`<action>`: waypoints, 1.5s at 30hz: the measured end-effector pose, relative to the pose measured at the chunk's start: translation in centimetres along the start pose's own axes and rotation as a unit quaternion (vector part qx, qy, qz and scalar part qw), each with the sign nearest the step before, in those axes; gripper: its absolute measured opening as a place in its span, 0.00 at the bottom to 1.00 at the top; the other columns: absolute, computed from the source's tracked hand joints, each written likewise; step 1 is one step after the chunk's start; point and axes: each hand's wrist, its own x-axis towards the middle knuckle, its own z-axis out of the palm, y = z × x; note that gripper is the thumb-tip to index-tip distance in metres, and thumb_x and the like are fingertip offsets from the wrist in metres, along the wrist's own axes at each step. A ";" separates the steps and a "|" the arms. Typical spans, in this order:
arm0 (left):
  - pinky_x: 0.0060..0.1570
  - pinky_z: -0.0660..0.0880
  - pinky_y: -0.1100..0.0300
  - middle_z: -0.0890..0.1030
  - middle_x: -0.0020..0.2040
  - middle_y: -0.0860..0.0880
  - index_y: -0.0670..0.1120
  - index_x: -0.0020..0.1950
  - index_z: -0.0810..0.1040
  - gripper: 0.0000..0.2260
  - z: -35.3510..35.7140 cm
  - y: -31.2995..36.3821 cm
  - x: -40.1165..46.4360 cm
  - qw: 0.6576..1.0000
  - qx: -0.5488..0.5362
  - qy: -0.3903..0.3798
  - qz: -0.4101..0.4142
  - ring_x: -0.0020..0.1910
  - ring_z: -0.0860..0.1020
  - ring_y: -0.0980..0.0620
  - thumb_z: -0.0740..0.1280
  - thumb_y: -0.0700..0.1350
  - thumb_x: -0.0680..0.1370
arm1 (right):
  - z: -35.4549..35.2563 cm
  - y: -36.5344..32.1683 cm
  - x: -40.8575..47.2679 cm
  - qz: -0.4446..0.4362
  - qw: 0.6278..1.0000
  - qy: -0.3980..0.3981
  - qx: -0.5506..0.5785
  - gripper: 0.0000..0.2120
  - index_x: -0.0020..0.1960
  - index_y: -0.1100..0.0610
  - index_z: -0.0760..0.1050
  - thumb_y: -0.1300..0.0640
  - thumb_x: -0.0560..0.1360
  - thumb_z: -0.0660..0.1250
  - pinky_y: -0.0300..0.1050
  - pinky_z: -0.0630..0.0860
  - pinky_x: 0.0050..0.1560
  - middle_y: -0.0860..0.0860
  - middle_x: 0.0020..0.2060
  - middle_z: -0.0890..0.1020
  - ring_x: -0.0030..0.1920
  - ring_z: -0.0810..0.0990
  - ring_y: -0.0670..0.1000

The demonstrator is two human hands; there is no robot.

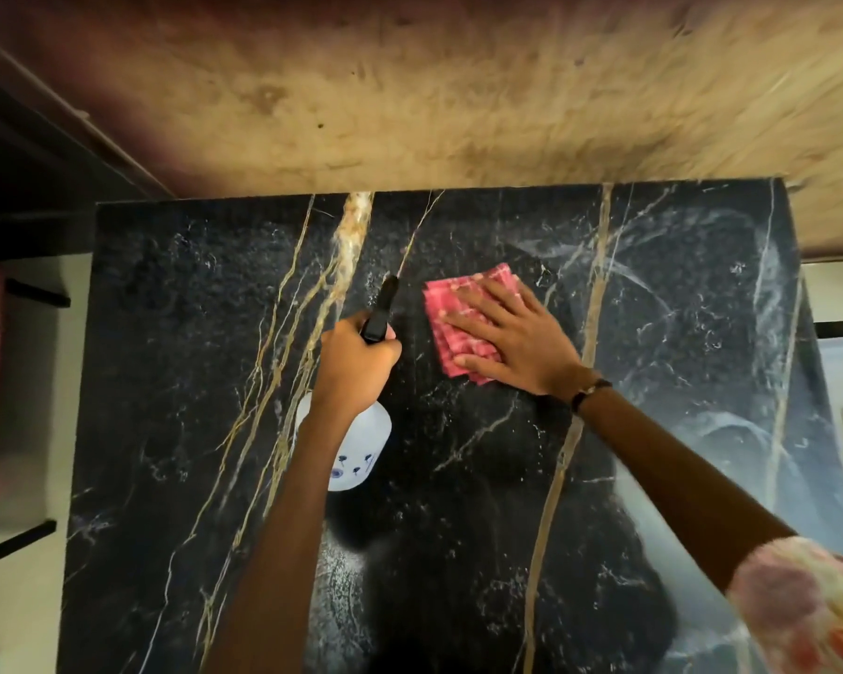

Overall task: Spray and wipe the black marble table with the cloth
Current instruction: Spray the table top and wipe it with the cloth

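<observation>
The black marble table (176, 333) with gold and white veins fills most of the view. My left hand (358, 362) is closed round the neck of a white spray bottle (361, 454), its black nozzle (383, 304) pointing away from me over the table's middle. Just right of the nozzle, my right hand (512, 335) lies flat, fingers spread, pressing a folded pink checked cloth (446, 304) onto the marble. Pale hazy streaks show on the table's right part.
Beyond the table's far edge runs a tan, mottled surface (458, 99). Dark shelf edges (35, 294) and a pale floor lie left of the table. A black band sits on my right wrist (590, 394); a floral sleeve (799, 610) shows at lower right.
</observation>
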 end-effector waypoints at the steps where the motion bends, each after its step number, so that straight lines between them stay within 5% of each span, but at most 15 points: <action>1: 0.32 0.66 0.53 0.71 0.28 0.45 0.42 0.41 0.77 0.03 -0.2 0.2 0.2 1.000 0.000 0.000 -0.002 0.25 0.66 0.47 0.64 0.38 0.72 | -0.3 1.5 -0.6 0.016 1.000 0.010 0.008 0.30 0.75 0.44 0.56 0.32 0.77 0.44 0.62 0.52 0.74 0.52 0.74 0.64 0.76 0.57 0.57; 5: 0.32 0.66 0.53 0.72 0.29 0.46 0.47 0.39 0.76 0.04 -0.7 0.6 0.9 1.000 -0.001 -0.004 -0.002 0.26 0.67 0.47 0.64 0.39 0.72 | -1.5 5.1 3.4 0.166 0.986 0.025 0.017 0.32 0.75 0.43 0.54 0.30 0.76 0.40 0.64 0.53 0.74 0.51 0.75 0.62 0.76 0.56 0.57; 8: 0.32 0.66 0.52 0.72 0.29 0.45 0.47 0.38 0.75 0.04 -1.0 0.8 1.6 1.000 -0.005 0.004 0.005 0.25 0.67 0.47 0.64 0.40 0.72 | -2.1 3.4 9.9 0.231 0.973 0.011 0.022 0.34 0.76 0.42 0.50 0.30 0.74 0.37 0.64 0.40 0.74 0.50 0.77 0.54 0.77 0.48 0.58; 11: 0.31 0.66 0.53 0.73 0.31 0.43 0.43 0.40 0.76 0.03 -1.1 1.0 2.2 1.000 0.003 0.014 0.015 0.25 0.67 0.46 0.64 0.40 0.71 | -2.0 -0.6 14.3 0.186 0.982 -0.004 -0.002 0.35 0.77 0.43 0.50 0.32 0.73 0.34 0.63 0.35 0.72 0.51 0.78 0.53 0.77 0.47 0.59; 17: 0.28 0.65 0.54 0.71 0.27 0.45 0.42 0.38 0.77 0.03 -0.8 1.3 2.6 1.000 0.008 0.012 0.024 0.24 0.66 0.47 0.64 0.40 0.71 | -0.3 -1.5 8.0 0.003 1.000 -0.012 -0.013 0.30 0.76 0.44 0.56 0.34 0.77 0.45 0.63 0.49 0.75 0.50 0.76 0.59 0.77 0.53 0.57; 22: 0.31 0.67 0.54 0.73 0.29 0.45 0.43 0.40 0.78 0.03 0.1 1.5 2.1 1.000 0.008 0.011 0.026 0.24 0.68 0.48 0.65 0.40 0.72 | -1.4 7.7 -1.0 0.154 0.988 0.017 0.007 0.33 0.75 0.44 0.53 0.30 0.76 0.38 0.66 0.52 0.73 0.51 0.76 0.58 0.77 0.51 0.56; 26: 0.28 0.65 0.57 0.72 0.28 0.46 0.44 0.40 0.78 0.04 1.7 2.4 1.1 1.000 0.006 -0.003 0.027 0.24 0.67 0.48 0.64 0.36 0.72 | -2.9 12.1 2.4 0.282 0.959 0.025 0.018 0.36 0.76 0.43 0.48 0.28 0.73 0.36 0.63 0.44 0.75 0.50 0.78 0.52 0.77 0.47 0.58; 31: 0.30 0.66 0.56 0.73 0.28 0.47 0.46 0.40 0.78 0.05 4.3 3.4 0.5 1.000 0.006 0.012 0.014 0.25 0.68 0.48 0.65 0.38 0.70 | -2.1 7.0 5.6 0.159 0.987 -0.006 -0.008 0.35 0.77 0.43 0.47 0.29 0.74 0.32 0.64 0.40 0.75 0.52 0.78 0.50 0.77 0.45 0.59; 35: 0.27 0.64 0.57 0.71 0.26 0.47 0.45 0.40 0.78 0.06 7.4 4.9 -0.8 1.000 -0.006 0.004 0.004 0.23 0.67 0.49 0.64 0.35 0.70 | -0.9 8.5 -2.8 0.049 0.999 0.012 -0.010 0.29 0.75 0.43 0.57 0.33 0.78 0.46 0.61 0.52 0.75 0.50 0.76 0.61 0.77 0.54 0.56; 40: 0.27 0.65 0.58 0.73 0.29 0.47 0.45 0.43 0.80 0.08 10.8 6.1 -1.9 1.000 -0.007 0.007 0.001 0.24 0.68 0.50 0.64 0.34 0.71 | -2.5 17.4 -6.2 0.180 0.983 0.040 0.007 0.31 0.75 0.44 0.59 0.31 0.77 0.43 0.62 0.56 0.73 0.50 0.75 0.62 0.76 0.57 0.57; 45: 0.28 0.66 0.58 0.74 0.30 0.47 0.43 0.46 0.80 0.09 13.4 6.8 -2.9 1.000 -0.002 0.014 0.004 0.25 0.69 0.49 0.64 0.34 0.71 | -2.8 17.5 0.9 0.230 0.973 0.032 0.019 0.33 0.76 0.43 0.53 0.32 0.75 0.41 0.66 0.43 0.74 0.52 0.77 0.55 0.76 0.50 0.63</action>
